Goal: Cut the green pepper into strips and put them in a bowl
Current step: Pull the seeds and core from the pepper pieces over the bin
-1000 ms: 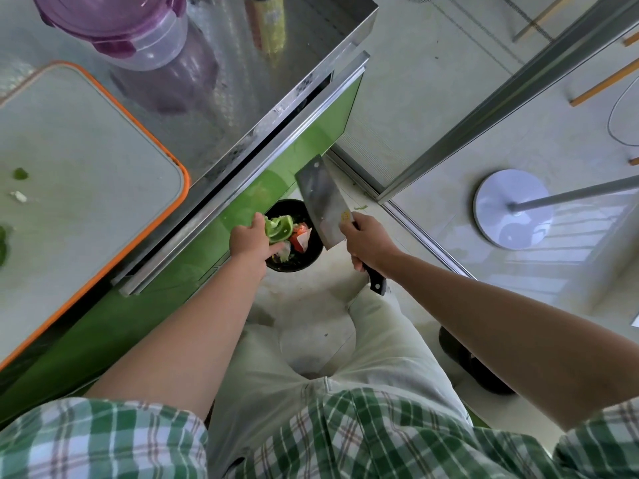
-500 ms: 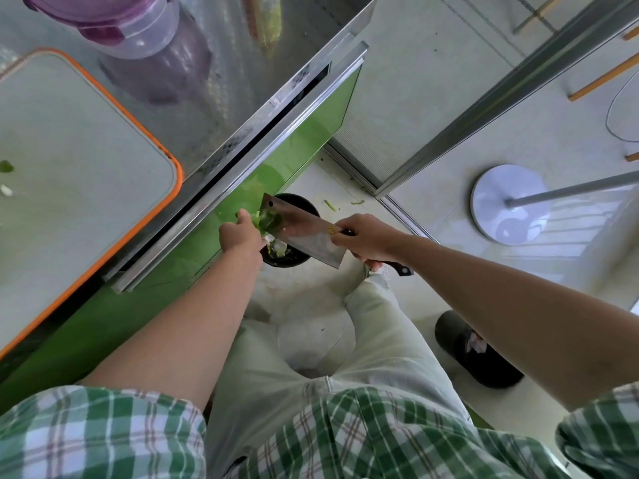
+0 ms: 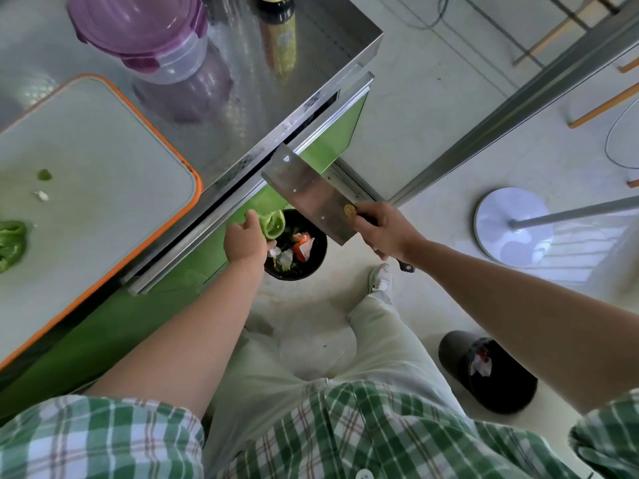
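Gripping a green pepper piece (image 3: 274, 223), the fingers of the left hand (image 3: 244, 242) curl round its near edge, with the thumb raised along its side. The piece is held over the open mouth of a black bin (image 3: 294, 275) that stands on the floor against a green cabinet front (image 3: 332, 146). Red, white and green scraps lie inside the bin.

The right hand (image 3: 383, 233) is closed round the dark handle of a cleaver (image 3: 307, 191), and the handle's end shows below the hand. The broad blade faces upward and reaches from the bin's far rim to the counter's edge in view. It is near the held piece but not touching it.

More green pepper (image 3: 12, 242) lies at the left edge of an orange-rimmed cutting board (image 3: 103, 140) on the steel counter (image 3: 311, 46). A small green scrap (image 3: 44, 174) and a white scrap (image 3: 40, 195) lie apart from it on the same board. Behind the board stand a clear tub with a purple lid (image 3: 145, 32) and a dark bottle (image 3: 276, 0), cut off by the frame.

A white shoe (image 3: 380, 278) rests on the floor just right of the bin. A second black bin (image 3: 491, 375) stands well apart to the right, and a round white stand base (image 3: 511, 226) lies beyond it.
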`<state>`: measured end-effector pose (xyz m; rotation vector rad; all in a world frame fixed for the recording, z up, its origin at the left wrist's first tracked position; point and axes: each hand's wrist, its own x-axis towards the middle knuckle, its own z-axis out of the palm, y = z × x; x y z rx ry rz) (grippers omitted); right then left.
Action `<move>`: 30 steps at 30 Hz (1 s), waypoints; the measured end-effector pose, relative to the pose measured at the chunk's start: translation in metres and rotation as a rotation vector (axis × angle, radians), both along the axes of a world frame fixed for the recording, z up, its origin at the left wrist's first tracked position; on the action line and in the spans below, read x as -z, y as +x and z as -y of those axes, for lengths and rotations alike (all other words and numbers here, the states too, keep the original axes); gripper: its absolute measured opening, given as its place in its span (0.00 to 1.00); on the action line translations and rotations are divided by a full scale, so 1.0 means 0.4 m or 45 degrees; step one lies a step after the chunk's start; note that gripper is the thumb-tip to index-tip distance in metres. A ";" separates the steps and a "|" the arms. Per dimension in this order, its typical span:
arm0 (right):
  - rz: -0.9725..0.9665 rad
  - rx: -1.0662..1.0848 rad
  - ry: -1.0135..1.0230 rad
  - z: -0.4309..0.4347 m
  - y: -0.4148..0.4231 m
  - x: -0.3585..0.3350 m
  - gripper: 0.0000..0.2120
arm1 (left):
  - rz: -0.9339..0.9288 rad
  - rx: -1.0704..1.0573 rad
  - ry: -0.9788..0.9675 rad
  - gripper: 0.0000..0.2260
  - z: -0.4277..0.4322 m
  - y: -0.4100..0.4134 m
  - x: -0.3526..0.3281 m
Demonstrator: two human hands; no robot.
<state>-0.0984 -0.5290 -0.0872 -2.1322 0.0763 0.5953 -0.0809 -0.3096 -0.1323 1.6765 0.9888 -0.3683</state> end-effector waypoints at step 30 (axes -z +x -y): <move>0.739 -0.689 -0.438 -0.660 0.242 0.013 0.15 | 0.538 -0.613 0.000 0.15 -0.414 -0.089 -0.179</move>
